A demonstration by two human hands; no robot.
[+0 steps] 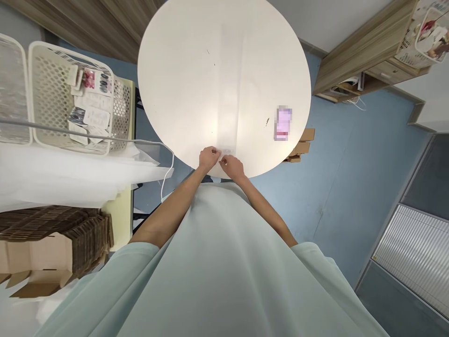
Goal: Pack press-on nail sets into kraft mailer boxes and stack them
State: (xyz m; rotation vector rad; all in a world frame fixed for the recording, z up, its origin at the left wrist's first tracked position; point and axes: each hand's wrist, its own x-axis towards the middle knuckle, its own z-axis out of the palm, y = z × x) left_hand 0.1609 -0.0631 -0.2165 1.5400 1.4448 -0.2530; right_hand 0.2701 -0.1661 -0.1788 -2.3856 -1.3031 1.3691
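A long, see-through plastic film strip (229,89) lies lengthwise over the white round table (175,70), its near end close to the front edge. My left hand (209,158) is closed in a pinch at the near left corner of the film. Just right of it, my right hand (233,167) is also closed, thumb and fingertips pressed together against the same end. The film is so clear that its exact edge between my fingertips is hard to make out.
A pixelated pink-purple item (283,123) lies on the table's right side. To the left stand a white perforated basket (52,89) with packaged cards, white sheets (70,173) and stacked cardboard boxes (52,252). A white cable (167,175) hangs near the table. Brown cartons (302,147) sit on the floor.
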